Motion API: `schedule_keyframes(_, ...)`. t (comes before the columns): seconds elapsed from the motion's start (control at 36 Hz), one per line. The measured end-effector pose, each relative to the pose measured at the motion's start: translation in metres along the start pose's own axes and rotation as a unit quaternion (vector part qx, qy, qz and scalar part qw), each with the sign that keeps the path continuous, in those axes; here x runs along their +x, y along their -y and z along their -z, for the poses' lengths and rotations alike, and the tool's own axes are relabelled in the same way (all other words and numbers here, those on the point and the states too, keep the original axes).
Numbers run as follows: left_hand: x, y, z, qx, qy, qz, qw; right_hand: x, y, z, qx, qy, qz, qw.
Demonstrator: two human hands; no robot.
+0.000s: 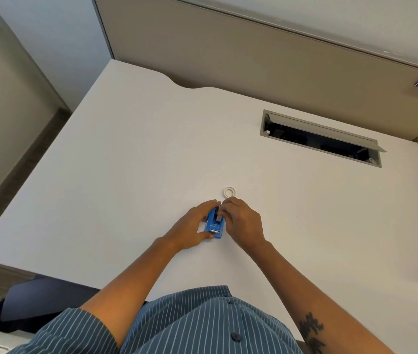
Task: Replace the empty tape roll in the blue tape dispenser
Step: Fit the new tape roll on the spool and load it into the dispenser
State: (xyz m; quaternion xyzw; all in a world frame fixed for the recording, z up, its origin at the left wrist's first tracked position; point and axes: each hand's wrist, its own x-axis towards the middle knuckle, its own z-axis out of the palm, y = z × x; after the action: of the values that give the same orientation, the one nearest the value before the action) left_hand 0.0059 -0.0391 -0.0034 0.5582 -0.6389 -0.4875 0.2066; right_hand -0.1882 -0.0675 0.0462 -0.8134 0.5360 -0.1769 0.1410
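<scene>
One blue tape dispenser (214, 224). One white tape roll (230, 192), loose on desk. Two hands: left hand (194, 227), right hand (241, 222). One white desk (126, 162). One open cable hatch (320, 138) in desk. Two shirt buttons (236, 336) visible. One forearm tattoo (311, 330).

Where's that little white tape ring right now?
The white tape ring lies flat on the white desk, just beyond the right hand and the blue dispenser.
</scene>
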Motion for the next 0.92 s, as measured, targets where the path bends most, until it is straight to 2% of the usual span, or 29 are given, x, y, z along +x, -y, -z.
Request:
schedule_keyframes(0.31, 0.006, 0.002, 0.010, 0.099, -0.005, -0.030, 0.995, -0.003, 0.003, 0.000, -0.004, 0.000, -0.012, 1.000)
schedule_keyframes(0.56, 0.006, 0.003, 0.011, 0.102, -0.011, -0.032, 0.994, -0.012, 0.007, 0.002, -0.011, 0.004, -0.021, 1.000)
schedule_keyframes(0.92, 0.006, 0.003, 0.013, 0.106, -0.009, -0.041, 0.994, -0.034, 0.032, -0.003, -0.023, -0.020, -0.083, 0.996)
